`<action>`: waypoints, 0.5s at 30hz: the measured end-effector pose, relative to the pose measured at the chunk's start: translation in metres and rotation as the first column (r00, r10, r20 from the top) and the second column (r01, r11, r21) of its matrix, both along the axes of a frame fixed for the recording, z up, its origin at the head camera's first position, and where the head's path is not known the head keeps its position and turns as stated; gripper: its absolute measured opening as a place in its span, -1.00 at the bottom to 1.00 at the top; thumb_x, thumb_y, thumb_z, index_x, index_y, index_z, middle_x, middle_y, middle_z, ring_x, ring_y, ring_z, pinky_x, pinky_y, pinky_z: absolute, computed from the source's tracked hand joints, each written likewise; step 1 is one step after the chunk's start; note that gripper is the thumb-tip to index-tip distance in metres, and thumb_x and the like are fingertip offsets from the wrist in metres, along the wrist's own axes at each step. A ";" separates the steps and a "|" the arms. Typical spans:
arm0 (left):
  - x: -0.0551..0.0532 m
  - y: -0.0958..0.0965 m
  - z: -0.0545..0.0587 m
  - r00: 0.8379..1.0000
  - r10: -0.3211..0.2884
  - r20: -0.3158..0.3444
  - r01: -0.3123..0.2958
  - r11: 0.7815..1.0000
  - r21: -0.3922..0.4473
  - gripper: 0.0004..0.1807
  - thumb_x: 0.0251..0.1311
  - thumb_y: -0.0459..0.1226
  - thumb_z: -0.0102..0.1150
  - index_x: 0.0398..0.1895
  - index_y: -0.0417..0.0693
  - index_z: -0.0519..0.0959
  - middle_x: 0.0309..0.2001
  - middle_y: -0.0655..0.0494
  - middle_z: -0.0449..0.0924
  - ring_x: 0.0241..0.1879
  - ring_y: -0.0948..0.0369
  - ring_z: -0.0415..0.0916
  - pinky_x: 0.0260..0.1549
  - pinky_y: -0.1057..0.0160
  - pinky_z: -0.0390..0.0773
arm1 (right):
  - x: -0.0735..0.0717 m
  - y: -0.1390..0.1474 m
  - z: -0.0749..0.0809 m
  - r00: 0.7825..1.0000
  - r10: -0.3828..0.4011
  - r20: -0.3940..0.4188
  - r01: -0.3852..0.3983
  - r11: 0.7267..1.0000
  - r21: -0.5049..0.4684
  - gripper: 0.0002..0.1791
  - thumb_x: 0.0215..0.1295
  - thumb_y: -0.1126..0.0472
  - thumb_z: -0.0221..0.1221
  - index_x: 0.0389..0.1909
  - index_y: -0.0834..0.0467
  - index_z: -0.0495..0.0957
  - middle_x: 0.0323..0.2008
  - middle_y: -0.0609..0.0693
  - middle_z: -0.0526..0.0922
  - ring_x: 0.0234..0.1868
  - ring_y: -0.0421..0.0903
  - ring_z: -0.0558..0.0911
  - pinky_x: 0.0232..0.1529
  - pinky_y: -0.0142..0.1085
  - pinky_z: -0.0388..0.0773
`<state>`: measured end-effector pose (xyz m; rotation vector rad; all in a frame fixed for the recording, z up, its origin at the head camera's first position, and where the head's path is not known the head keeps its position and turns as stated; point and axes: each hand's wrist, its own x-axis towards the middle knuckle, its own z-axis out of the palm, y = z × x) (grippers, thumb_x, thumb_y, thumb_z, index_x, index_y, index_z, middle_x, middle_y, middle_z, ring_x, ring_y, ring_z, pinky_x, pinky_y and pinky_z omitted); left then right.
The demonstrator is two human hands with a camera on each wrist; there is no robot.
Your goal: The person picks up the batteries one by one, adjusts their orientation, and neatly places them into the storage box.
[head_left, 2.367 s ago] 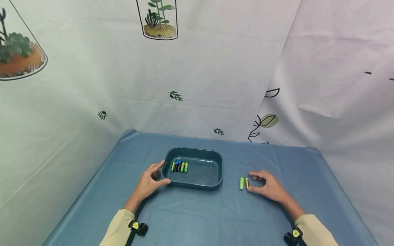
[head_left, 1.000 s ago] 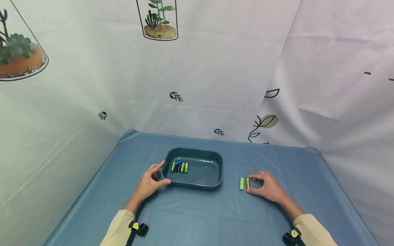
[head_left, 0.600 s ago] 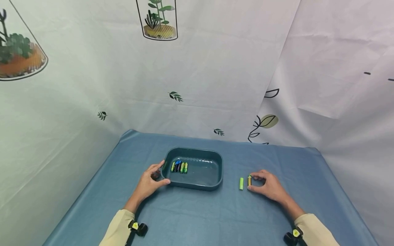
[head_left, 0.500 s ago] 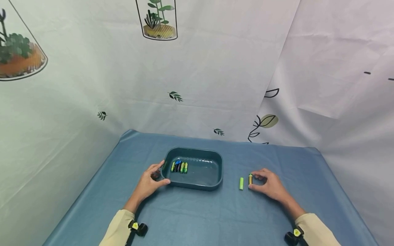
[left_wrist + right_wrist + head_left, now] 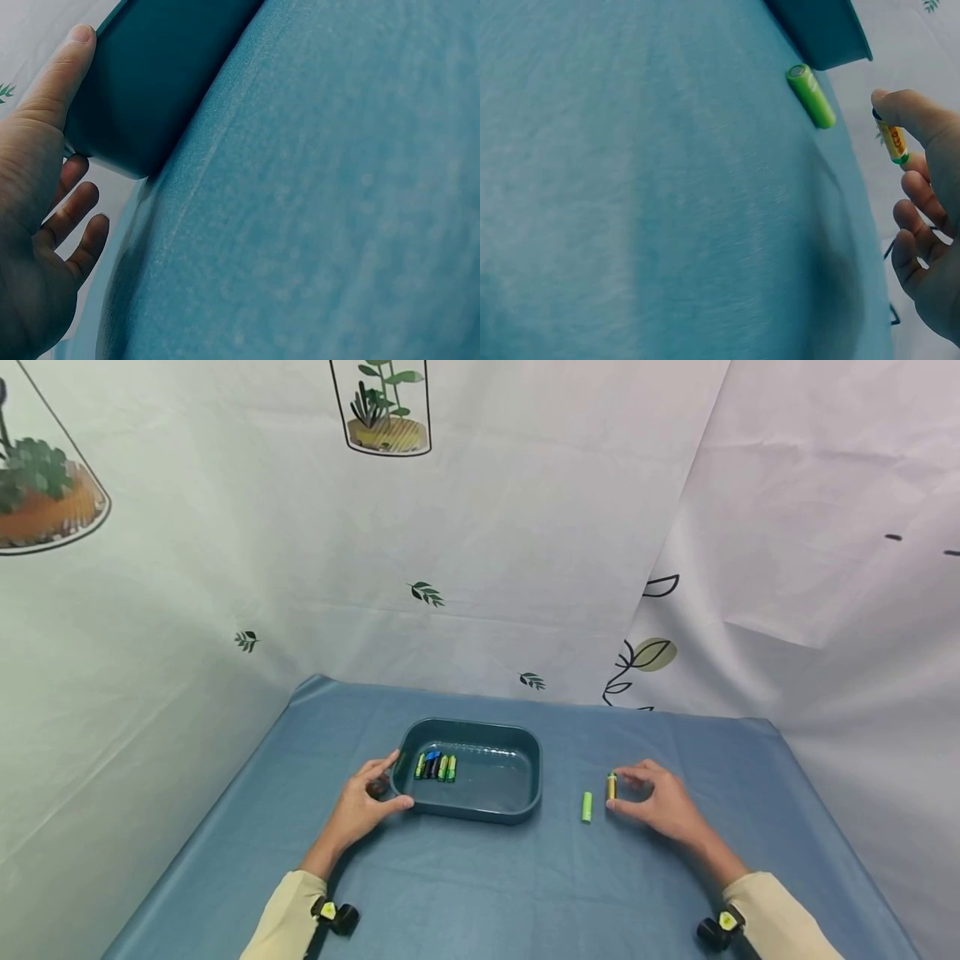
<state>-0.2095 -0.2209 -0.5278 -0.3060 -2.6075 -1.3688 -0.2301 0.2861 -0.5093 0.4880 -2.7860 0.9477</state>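
My right hand point(image 5: 669, 803) pinches a yellow-and-green battery point(image 5: 612, 787) by its two ends, between thumb and forefinger. In the right wrist view this battery point(image 5: 892, 140) is up off the cloth, with the other fingers loosely bent below it. A plain light-green battery point(image 5: 587, 807) lies on the cloth just to its left. My left hand point(image 5: 362, 799) holds the near left corner of a dark teal tray point(image 5: 517, 817), thumb on the front side and forefinger on the left side. Several batteries point(image 5: 437, 767), green and dark blue, lie side by side in the tray's left part.
A blue cloth point(image 5: 480, 885) covers the table. Pale printed curtains point(image 5: 495, 527) hang behind it and along both sides. Each wrist wears a small black camera, such as the left one point(image 5: 345, 920).
My right hand has drawn the yellow-and-green battery away from the light-green one, then lifted it up and slightly right. The left hand and the tray have stayed put.
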 end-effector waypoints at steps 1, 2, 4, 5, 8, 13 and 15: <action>0.000 0.000 0.000 1.000 0.002 0.001 -0.002 1.000 0.000 -0.05 0.03 -0.09 0.60 0.52 0.04 0.37 0.20 -0.07 0.50 -0.15 0.14 0.49 -0.17 0.11 0.54 | -0.001 0.000 0.002 1.000 0.004 -0.005 -0.004 1.000 0.004 -0.43 0.05 -0.05 0.56 0.05 0.13 0.73 -0.21 -0.08 0.62 -0.19 -0.12 0.57 -0.22 -0.20 0.54; 0.000 0.000 0.000 1.000 0.004 0.003 -0.004 1.000 -0.003 -0.05 0.03 -0.08 0.60 0.52 0.05 0.37 0.20 -0.07 0.50 -0.15 0.14 0.49 -0.17 0.11 0.54 | -0.001 -0.001 0.004 1.000 0.008 -0.010 -0.008 1.000 0.003 -0.43 0.05 -0.05 0.56 0.05 0.13 0.73 -0.21 -0.05 0.62 -0.19 -0.10 0.57 -0.23 -0.19 0.54; 0.001 0.000 0.000 1.000 0.009 0.009 -0.009 1.000 -0.006 -0.05 0.03 -0.07 0.60 0.53 0.06 0.37 0.21 -0.05 0.50 -0.14 0.14 0.50 -0.17 0.10 0.54 | -0.003 -0.002 0.009 1.000 0.018 -0.019 -0.018 1.000 0.003 -0.43 0.06 -0.04 0.56 0.06 0.14 0.72 -0.20 -0.01 0.62 -0.18 -0.07 0.58 -0.24 -0.18 0.54; 0.001 0.000 0.000 1.000 0.011 0.013 -0.011 1.000 -0.008 -0.05 0.03 -0.06 0.60 0.53 0.07 0.37 0.21 -0.05 0.49 -0.14 0.14 0.50 -0.16 0.09 0.54 | -0.004 -0.003 0.011 0.999 0.023 -0.024 -0.023 1.000 0.003 -0.43 0.07 -0.04 0.55 0.06 0.15 0.72 -0.19 0.01 0.63 -0.18 -0.05 0.58 -0.25 -0.18 0.53; 0.001 0.001 0.001 1.000 0.017 0.020 -0.017 1.000 -0.010 -0.04 0.02 -0.05 0.60 0.53 0.08 0.37 0.22 -0.04 0.49 -0.13 0.14 0.50 -0.15 0.07 0.54 | -0.007 -0.006 0.018 0.999 0.028 -0.030 -0.028 1.000 0.005 -0.43 0.08 -0.05 0.55 0.07 0.13 0.72 -0.17 0.05 0.64 -0.18 -0.03 0.59 -0.25 -0.18 0.52; 0.001 0.001 0.001 1.000 0.020 0.021 -0.020 1.000 -0.010 -0.04 0.03 -0.06 0.60 0.53 0.08 0.37 0.22 -0.04 0.49 -0.13 0.13 0.50 -0.15 0.06 0.54 | -0.010 -0.012 0.028 0.998 0.041 -0.042 -0.040 0.999 0.020 -0.42 0.09 -0.08 0.54 0.09 0.11 0.71 -0.13 0.06 0.65 -0.15 -0.01 0.60 -0.25 -0.19 0.52; 0.001 0.001 0.001 1.000 0.019 0.020 -0.019 1.000 -0.010 -0.04 0.03 -0.05 0.60 0.53 0.08 0.36 0.22 -0.04 0.49 -0.12 0.13 0.50 -0.15 0.06 0.54 | -0.010 -0.016 0.032 0.998 0.046 -0.042 -0.045 0.999 0.022 -0.42 0.09 -0.08 0.54 0.10 0.10 0.71 -0.12 0.06 0.65 -0.15 0.01 0.61 -0.26 -0.20 0.51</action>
